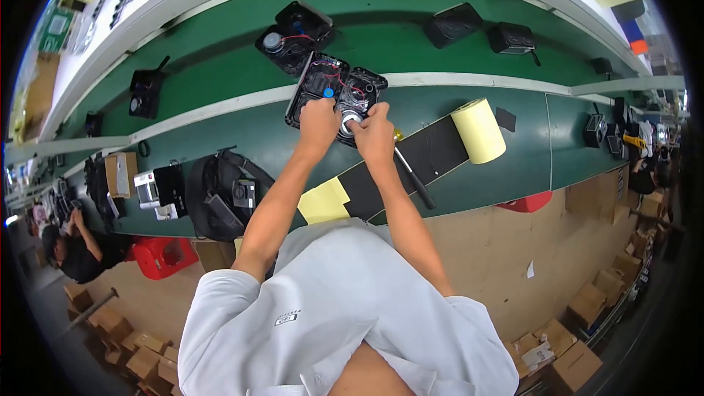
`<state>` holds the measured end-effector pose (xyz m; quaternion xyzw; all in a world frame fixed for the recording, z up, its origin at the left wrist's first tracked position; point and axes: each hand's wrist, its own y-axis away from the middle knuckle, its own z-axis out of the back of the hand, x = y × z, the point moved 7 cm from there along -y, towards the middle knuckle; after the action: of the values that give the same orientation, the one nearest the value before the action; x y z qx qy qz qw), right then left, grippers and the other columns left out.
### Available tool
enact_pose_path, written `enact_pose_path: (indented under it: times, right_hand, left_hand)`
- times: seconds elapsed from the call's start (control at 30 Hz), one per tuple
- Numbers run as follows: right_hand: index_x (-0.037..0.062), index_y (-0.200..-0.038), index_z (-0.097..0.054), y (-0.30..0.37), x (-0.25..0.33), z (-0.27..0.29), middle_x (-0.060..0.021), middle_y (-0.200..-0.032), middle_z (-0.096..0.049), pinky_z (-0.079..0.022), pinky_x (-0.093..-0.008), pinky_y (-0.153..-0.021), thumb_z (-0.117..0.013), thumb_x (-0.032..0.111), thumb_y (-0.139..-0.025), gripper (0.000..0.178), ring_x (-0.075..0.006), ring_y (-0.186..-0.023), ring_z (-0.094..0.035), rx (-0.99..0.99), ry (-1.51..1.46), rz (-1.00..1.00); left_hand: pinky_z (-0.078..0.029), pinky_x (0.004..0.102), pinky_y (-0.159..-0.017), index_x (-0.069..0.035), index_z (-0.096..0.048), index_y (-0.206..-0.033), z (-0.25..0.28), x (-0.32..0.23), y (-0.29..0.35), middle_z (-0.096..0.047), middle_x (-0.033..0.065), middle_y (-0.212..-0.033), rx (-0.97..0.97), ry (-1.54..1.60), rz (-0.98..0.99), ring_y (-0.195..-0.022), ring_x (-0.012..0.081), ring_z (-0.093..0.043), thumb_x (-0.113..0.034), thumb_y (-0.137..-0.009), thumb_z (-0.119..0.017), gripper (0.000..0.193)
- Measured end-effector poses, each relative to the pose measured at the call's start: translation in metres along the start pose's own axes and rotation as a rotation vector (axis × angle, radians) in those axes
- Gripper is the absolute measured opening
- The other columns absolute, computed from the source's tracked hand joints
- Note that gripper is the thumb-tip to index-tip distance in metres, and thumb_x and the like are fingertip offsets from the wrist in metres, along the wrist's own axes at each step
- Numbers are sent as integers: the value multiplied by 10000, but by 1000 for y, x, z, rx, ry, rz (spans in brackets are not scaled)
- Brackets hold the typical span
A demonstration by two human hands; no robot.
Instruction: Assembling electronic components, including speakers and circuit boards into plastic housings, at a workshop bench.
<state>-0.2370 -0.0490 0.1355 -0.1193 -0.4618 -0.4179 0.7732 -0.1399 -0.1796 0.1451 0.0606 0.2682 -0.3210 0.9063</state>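
An opened black casing, which looks like a small speaker, lies in two halves across the white ledge at the bench's middle. Red and blue wires run between the halves. My left hand is closed at the near edge of the left half, beside a small blue round part. With curled fingers, my right hand grips a round silver-white part, like a speaker driver, at the right half. By my right wrist lies a hammer-like tool with a dark handle and a yellowish end.
Another opened casing sits beyond. Closed black units stand on the green strip. A yellow roll with a black sheet lies right; a black bag lies left. Red stools, cardboard boxes and another person are around the bench.
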Motion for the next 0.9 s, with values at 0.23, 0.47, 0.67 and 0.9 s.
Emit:
enact_pose_path:
  times: [0.23,0.47,0.67,0.9]
  right_hand:
    - [-14,-1152,-458,20,-80,-27,-244,-1092,-577,-472,-501,-888,-795,156,-785,527,-454,-1053,-579,-105,219,65]
    - [-74,-1381,-388,-42,-86,-44,-282,-1261,-490,-431,-476,-998,-709,310,-861,722,-472,-1138,-518,-185,92,-33]
    - [-13,-1514,-248,-74,-79,-77,-302,-1314,-447,-436,-489,-1013,-738,226,-821,881,-485,-1165,-512,-71,173,53]
    - [-37,-1421,-417,-42,-106,-93,-262,-1273,-554,-480,-469,-945,-773,143,-770,764,-410,-1084,-594,29,-106,283]
  left_hand:
    - [-563,482,-752,-13,-749,-930,-14,47,34,-697,227,-821,-37,-59,46,-771,405,-689,-190,-720,-778,276]
    - [-564,518,-757,-34,-718,-948,-37,72,27,-695,246,-816,-46,-54,242,-795,434,-691,-178,-837,-685,184]
    - [-556,545,-742,-16,-707,-962,-68,68,9,-676,270,-789,17,44,161,-778,459,-678,-251,-871,-662,256]
    - [-554,528,-745,26,-687,-908,-81,77,53,-674,275,-800,69,31,289,-775,459,-673,-244,-839,-692,279]
